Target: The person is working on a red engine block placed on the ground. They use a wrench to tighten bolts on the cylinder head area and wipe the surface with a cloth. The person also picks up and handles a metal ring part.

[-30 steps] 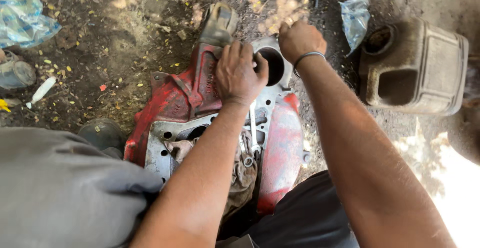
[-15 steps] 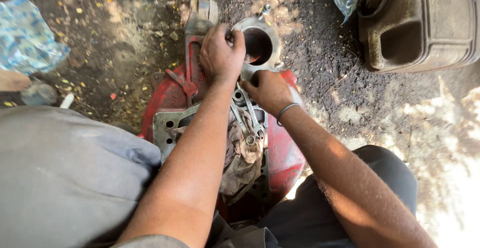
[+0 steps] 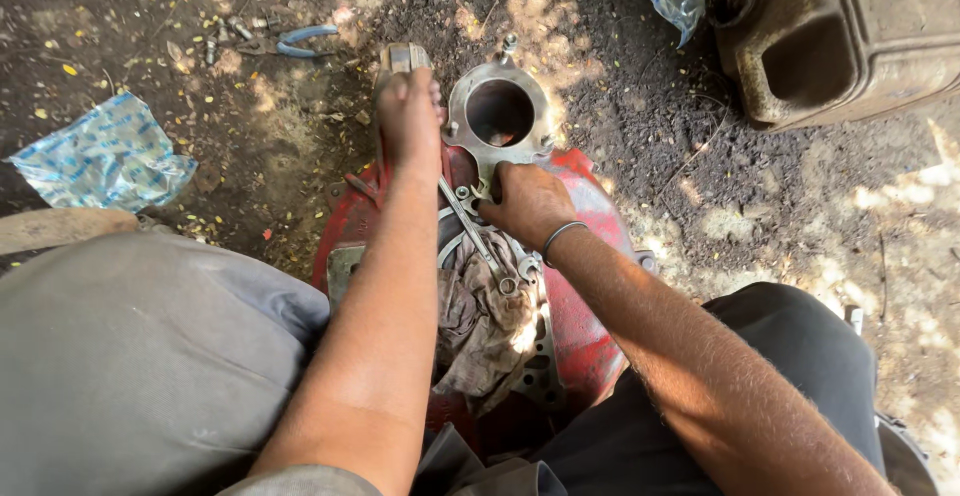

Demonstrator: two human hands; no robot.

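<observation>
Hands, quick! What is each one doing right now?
Left hand: closed, gripping the top edge of the red engine case.
Right hand: curled shut at the metal cylinder, beside a wrench; what it holds cannot be told.

Outdoor repair yard, work done on bare oily dirt (image 3: 640, 156). Red engine casing (image 3: 585, 326), pliers (image 3: 285, 44), loose bolts (image 3: 225, 36) and a grimy jerrycan (image 3: 850, 36) lie about.

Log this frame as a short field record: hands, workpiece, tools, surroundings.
left hand: resting on the far edge of the red engine casing
right hand: on the casing beside the round metal opening, wristband on
tool: spanner lying on the casing
rag: draped over the casing's middle
ground: pliers, plastic bag, dirty jerrycan
</observation>
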